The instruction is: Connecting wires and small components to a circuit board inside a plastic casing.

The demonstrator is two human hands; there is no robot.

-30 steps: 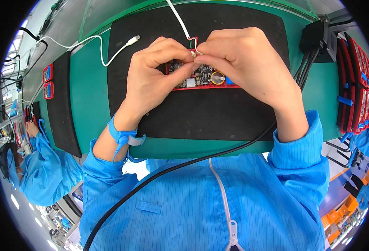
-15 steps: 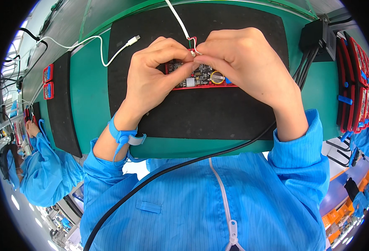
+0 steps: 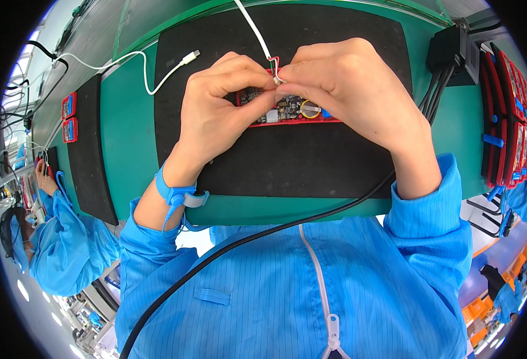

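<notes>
My left hand (image 3: 224, 99) and my right hand (image 3: 359, 90) meet fingertip to fingertip, both closed in a pinch on a small white connector (image 3: 277, 80). Thin coloured wires (image 3: 275, 62) run from it to a white cable (image 3: 253, 28) that comes down from the top edge. Just under my fingers lies a circuit board (image 3: 287, 110) in a red case (image 3: 293, 122), with a round coin cell (image 3: 309, 109) near its right part. My fingers hide the board's far side and most of the connector. A blue wrist strap (image 3: 176, 194) circles my left wrist.
A black mat (image 3: 287, 164) covers the green bench. White USB cable (image 3: 188, 58) lies at the far left. Two small red-cased boards (image 3: 69, 130) sit left; stacked red-cased boards (image 3: 517, 119) and a black box (image 3: 448, 51) stand right. Black cable (image 3: 257, 233) crosses in front. Co-worker's sleeve (image 3: 66, 239), left.
The connector and the fingertips pinching it have shifted slightly down toward the board. The co-worker's hand at the left has moved a little. Otherwise the scene looks the same.
</notes>
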